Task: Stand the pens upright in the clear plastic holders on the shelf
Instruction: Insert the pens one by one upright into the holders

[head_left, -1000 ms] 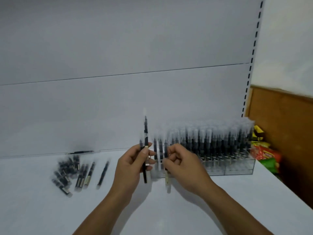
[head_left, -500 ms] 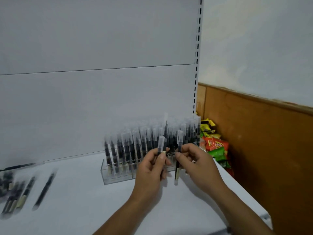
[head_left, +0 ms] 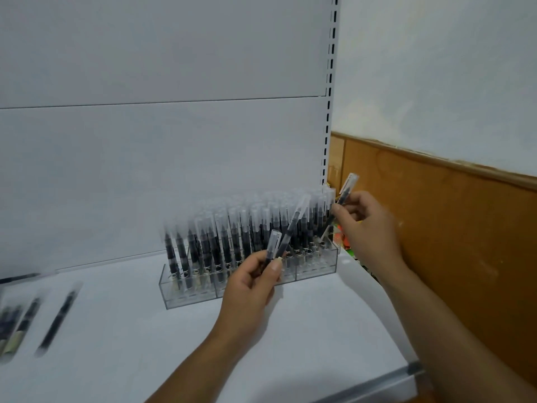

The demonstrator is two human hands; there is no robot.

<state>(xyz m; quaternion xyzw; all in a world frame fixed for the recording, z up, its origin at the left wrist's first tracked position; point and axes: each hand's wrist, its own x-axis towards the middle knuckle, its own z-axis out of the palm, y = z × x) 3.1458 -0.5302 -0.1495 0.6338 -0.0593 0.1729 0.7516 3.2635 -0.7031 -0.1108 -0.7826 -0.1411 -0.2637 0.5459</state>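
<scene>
Clear plastic holders (head_left: 189,295) stand in a row on the white shelf (head_left: 145,330), packed with several upright black pens with frosted caps. My left hand (head_left: 250,289) grips two pens (head_left: 290,225) in front of the holders, caps pointing up. My right hand (head_left: 369,225) pinches one pen (head_left: 345,190), tilted, above the right end of the row. Loose pens (head_left: 58,318) lie flat on the shelf at the far left, blurred.
The white back panel (head_left: 162,158) rises behind the holders, with a slotted upright (head_left: 329,112) at its right. The shelf's metal front edge (head_left: 377,385) runs bottom right. Colourful snack packets (head_left: 344,242) sit past the shelf's right end, by a brown wooden wall panel (head_left: 450,242).
The view has swung right, so the holders and loose pens now sit further left. My right hand has lifted its pen up and right, to the row's right end.
</scene>
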